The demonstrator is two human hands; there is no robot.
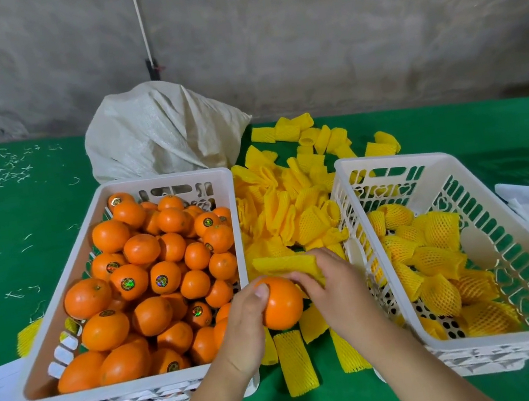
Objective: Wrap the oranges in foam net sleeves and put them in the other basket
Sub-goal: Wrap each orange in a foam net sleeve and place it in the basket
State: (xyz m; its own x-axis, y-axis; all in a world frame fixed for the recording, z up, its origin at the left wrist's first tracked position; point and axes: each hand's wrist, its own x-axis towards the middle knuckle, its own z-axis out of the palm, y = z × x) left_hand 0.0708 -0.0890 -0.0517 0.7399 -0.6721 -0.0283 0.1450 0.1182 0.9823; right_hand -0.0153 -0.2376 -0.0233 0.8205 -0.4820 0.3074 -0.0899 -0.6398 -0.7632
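Sleeving under way: left hand (pixel 246 321) gripped orange (pixel 281 302), right hand (pixel 329 282) pinched foam net sleeve (pixel 285 264); mouth needed stretching over fruit next.

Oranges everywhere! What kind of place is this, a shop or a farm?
Probably a fruit-packing spot, not a shop: a basket heaped with stickered oranges, a pile of yellow foam sleeves on a green-covered table, and a bare concrete wall.

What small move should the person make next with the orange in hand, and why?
Probably pull the foam sleeve open over the orange. The left hand grips the bare orange, and the right hand pinches the sleeve against it, not yet around it.
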